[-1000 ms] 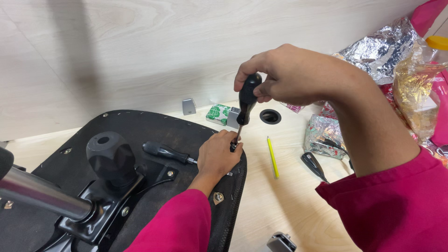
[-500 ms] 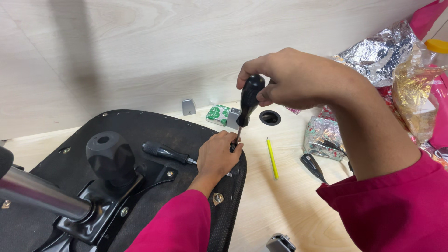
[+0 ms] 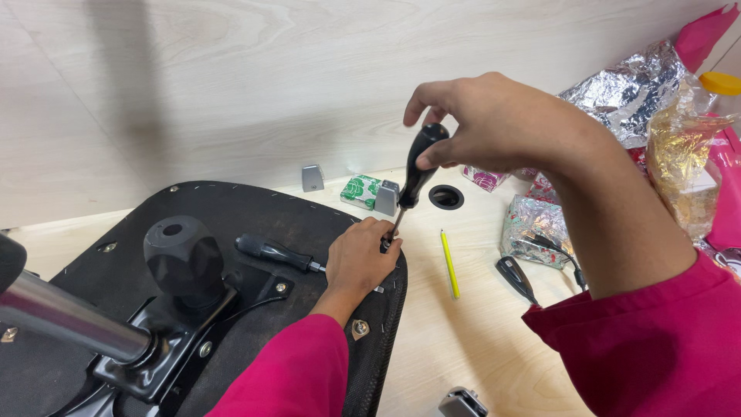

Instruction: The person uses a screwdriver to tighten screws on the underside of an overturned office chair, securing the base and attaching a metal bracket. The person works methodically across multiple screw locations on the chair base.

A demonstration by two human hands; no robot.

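- Both hands work one tool: the right hand [image 3: 494,123] is curled around the black handle of an upright screwdriver [image 3: 414,176], while the left hand [image 3: 359,259] rests on the seat edge with its fingers pinched around the screwdriver's shaft near the tip.
- Under them lies an upturned black chair seat [image 3: 231,216], its rim beneath the left hand, with a black metal bracket and a silver tube [image 3: 65,316] at the lower left.
- Crumpled silver foil wrapping [image 3: 629,85] sits at the far right of the pale wooden floor [image 3: 463,332].
- On the seat stands a black knob [image 3: 184,255].
- Just beside the left hand lies a second screwdriver [image 3: 274,252], flat on the seat.
- On the floor, near the seat rim, lies a yellow pencil [image 3: 449,264].
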